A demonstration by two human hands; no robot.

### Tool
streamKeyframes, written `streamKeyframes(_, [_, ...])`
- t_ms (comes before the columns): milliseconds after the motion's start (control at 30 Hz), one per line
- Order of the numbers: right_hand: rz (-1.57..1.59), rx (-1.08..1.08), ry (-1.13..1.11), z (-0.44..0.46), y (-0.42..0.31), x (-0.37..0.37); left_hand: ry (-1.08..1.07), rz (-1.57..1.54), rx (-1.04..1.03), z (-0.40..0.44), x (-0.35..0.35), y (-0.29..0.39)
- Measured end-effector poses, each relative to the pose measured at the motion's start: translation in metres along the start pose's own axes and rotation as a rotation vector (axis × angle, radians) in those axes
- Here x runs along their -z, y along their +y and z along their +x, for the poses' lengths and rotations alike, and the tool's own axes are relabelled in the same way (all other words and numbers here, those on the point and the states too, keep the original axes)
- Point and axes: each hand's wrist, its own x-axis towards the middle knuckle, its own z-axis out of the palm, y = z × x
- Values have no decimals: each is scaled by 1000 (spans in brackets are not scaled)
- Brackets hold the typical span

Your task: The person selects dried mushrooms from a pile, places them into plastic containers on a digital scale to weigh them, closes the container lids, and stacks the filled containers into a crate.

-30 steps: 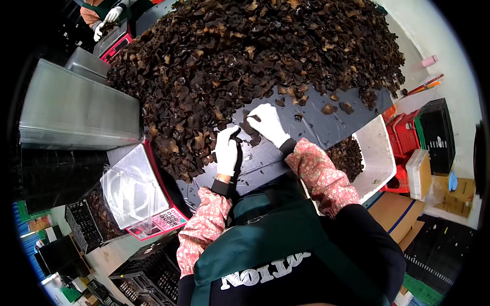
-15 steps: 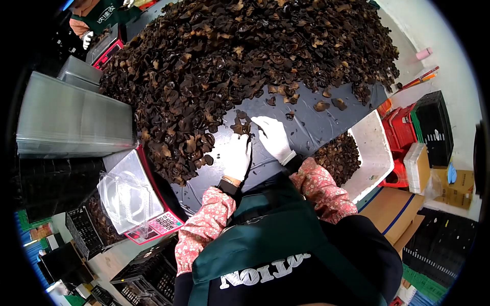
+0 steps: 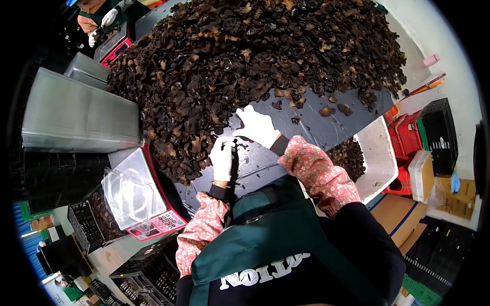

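While the left hand [image 3: 221, 161] rests low over the table [image 3: 311, 130] at the near edge of the pile [image 3: 255, 61], the right hand [image 3: 260, 127] reaches in just beside it, farther forward and to the right. Both wear white gloves. The right hand's thumb and forefinger stand wide apart, their tips toward the pile's edge. The left hand's fingers are curled, the thumb close to the forefinger; at this angle I cannot tell whether a small piece sits between them.

The pile, of dark brown fungus, covers most of the table beyond the hands and comes down along the left side. A few loose pieces [image 3: 327, 110] lie on the grey cover to the right, apart from the pile, and small dark crumbs are scattered near the hands.

To the left, a scale [image 3: 166, 222] with a pink keypad bears a clear lid [image 3: 130, 194]; behind it stands a stack of clear boxes [image 3: 81, 112]. To the right is a white tub [image 3: 383, 160] with more fungus [image 3: 348, 158] inside, and past that a red crate [image 3: 403, 132] and a black crate [image 3: 440, 135]. At the far left corner, a co-worker's gloved hand [image 3: 109, 18] is near a second scale [image 3: 118, 51].
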Motion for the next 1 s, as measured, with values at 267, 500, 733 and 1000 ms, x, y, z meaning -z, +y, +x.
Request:
streamKeyframes(267, [252, -84, -59, 19, 26, 10, 49, 265, -258, 8, -23, 4])
streamKeyframes(500, [1135, -559, 19, -56, 56, 93, -154, 785, -412, 5, -46, 19])
streamKeyframes(733, [1104, -618, 262, -90, 77, 80, -45, 679, -288, 10, -52, 20])
streamKeyframes(1000, [-53, -462, 253, -15, 73, 38, -105, 867, -466, 20, -60, 27])
